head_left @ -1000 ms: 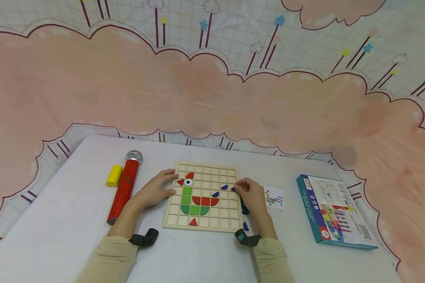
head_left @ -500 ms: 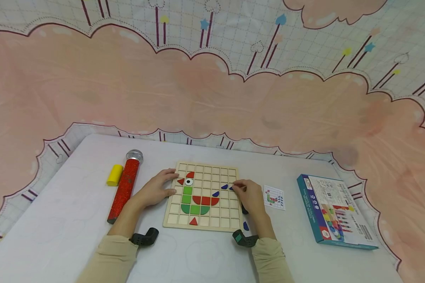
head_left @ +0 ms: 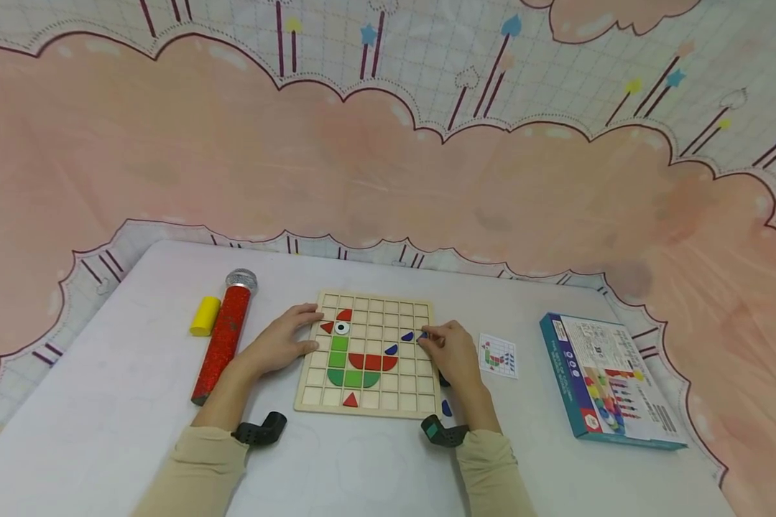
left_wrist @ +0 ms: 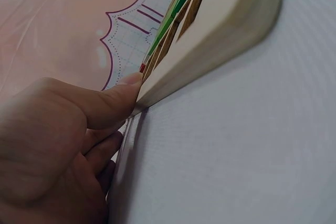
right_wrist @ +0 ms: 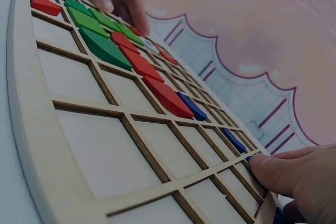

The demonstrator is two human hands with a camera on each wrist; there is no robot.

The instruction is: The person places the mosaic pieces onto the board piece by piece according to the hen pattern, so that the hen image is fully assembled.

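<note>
A wooden grid board [head_left: 368,406] lies on the table, with red, green and blue pieces and a round eye piece forming a bird. At its left edge rests my left hand [head_left: 278,342], thumb and fingertips touching the frame; the left wrist view shows the thumb [left_wrist: 113,100] against the side. Over the right part of the grid, my right hand [head_left: 454,355] pinches a small blue leaf-shaped piece [head_left: 422,335], mostly hidden by the fingertips. Two more blue pieces, one by the red row [head_left: 391,350] and one higher up [head_left: 407,336], sit in cells.
Loose blue pieces [head_left: 446,408] lie just right of the board, partly behind the right hand. A pattern card [head_left: 498,356] and a teal-edged box [head_left: 611,380] are farther right. On the left are a red microphone [head_left: 226,337] and a yellow cylinder [head_left: 205,317].
My right hand has shifted slightly left over the board with the blue piece at its fingertips. The left hand stays at the board's edge. The head view has tilted a little.
</note>
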